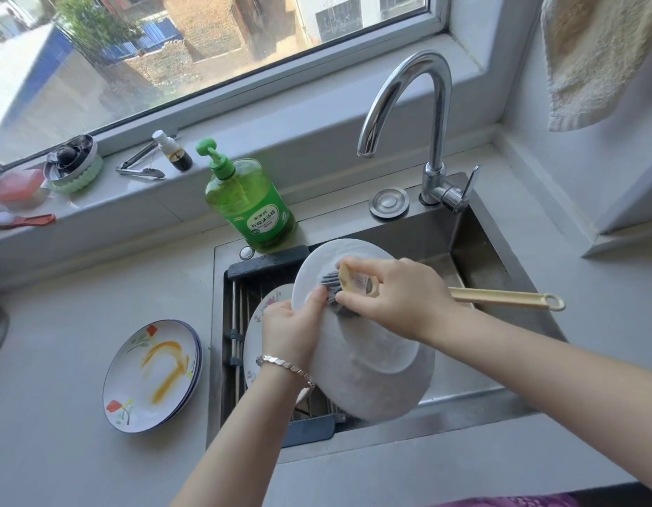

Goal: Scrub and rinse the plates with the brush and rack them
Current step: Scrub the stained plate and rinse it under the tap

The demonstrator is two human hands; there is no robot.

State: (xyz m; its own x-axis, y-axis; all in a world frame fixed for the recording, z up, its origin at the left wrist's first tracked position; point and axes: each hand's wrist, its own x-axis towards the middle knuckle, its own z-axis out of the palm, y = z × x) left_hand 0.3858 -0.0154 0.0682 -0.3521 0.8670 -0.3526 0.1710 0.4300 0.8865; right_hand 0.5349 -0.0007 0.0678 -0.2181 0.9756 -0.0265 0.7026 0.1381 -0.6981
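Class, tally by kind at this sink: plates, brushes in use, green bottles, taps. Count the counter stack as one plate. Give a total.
Plates: 3, held plate, racked plate, stack's top plate
Brushes in use: 1, brush
Green bottles: 1, soap bottle
Taps: 1, tap
Total: 6

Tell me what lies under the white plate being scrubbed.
A floral plate lies on the drain rack beneath the white plate, only its left edge showing. The white plate and the left hand cover the rest, so anything else on the rack there is hidden.

Green soap bottle [248,204], tongs [140,166]
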